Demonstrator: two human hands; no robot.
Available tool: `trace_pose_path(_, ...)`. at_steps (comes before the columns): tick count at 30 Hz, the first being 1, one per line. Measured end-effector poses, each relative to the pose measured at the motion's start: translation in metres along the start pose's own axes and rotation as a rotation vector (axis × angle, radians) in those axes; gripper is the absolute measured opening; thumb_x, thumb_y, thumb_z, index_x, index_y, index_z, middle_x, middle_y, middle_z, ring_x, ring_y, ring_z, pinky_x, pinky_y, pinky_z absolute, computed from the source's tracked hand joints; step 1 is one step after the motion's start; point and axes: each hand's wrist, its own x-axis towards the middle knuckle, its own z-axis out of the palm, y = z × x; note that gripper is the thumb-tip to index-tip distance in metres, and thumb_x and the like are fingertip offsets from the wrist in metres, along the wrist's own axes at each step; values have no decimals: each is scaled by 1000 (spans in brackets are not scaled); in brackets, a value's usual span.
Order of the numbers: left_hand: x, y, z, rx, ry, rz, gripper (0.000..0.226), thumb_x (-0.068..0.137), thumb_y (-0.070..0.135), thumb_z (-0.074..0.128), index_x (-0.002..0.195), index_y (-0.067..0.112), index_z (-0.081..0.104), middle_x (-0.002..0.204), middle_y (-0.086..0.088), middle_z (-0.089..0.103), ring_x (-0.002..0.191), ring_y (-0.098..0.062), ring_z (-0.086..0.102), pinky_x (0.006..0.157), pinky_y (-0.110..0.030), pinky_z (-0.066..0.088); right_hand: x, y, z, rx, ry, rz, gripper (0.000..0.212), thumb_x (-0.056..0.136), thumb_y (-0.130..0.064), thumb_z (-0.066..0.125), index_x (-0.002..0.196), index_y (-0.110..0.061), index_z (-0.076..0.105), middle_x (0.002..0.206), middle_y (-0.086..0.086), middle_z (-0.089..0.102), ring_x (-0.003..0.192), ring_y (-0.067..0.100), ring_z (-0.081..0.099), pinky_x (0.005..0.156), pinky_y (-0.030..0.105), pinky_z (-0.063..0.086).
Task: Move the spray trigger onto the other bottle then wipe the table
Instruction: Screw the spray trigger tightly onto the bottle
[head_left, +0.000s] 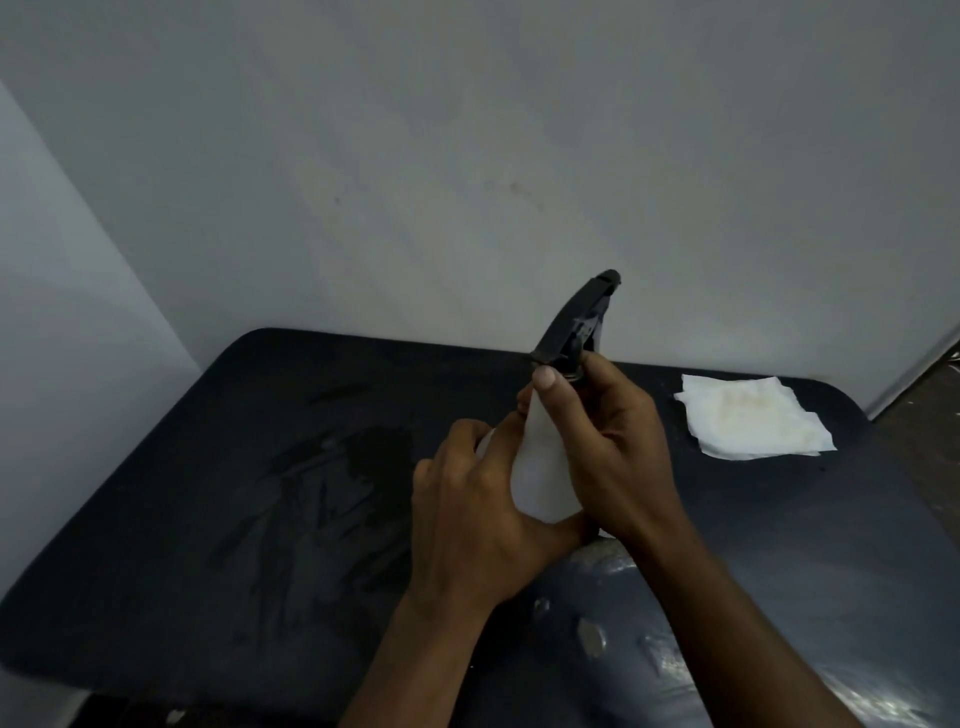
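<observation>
At centre of dark table (156, 519): white bottle (540, 467), base hidden behind hands. Black spray trigger (576, 322) sits on neck, nozzle pointing 1 o'clock. Left hand (467, 514) curled round bottle body. Right hand (618, 457) curled round neck, thumb and fingers at collar. Likely collar being turned; tightening or loosening, cannot tell. Second bottle not in view. Wipe not begun: folded white napkin (753, 421) lies flat at 2 o'clock of bottle, wet smear (363, 457) at 9 o'clock.
</observation>
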Motion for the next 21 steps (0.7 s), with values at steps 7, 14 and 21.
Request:
trace_pose_path(7,-1,-5,-3,-18,23,-41,83,54,75,62,119,23,58,98,2,60,82,-12,59,65,-42,55,6,2,-2,94,-81,32,22,90,-33,57,101,-17,68,86,-5,76,85,6,73,74,16,54)
trace_pose_path(14,1,0,-3,-19,57,-23,74,53,75,65,112,35,47,92,15,48,77,-4,52,60,-38,55,6,3,-10,128,-103,65,31,94,-29,47,118,-12,58,112,11,73,106,20,70,91,34,56)
trace_pose_path(21,1,0,-2,-16,51,-32,75,53,75,66,112,34,47,93,14,52,81,-6,55,63,-40,55,5,2,-6,133,-83,74,27,98,-29,46,105,-37,70,101,-2,77,99,12,72,83,20,55)
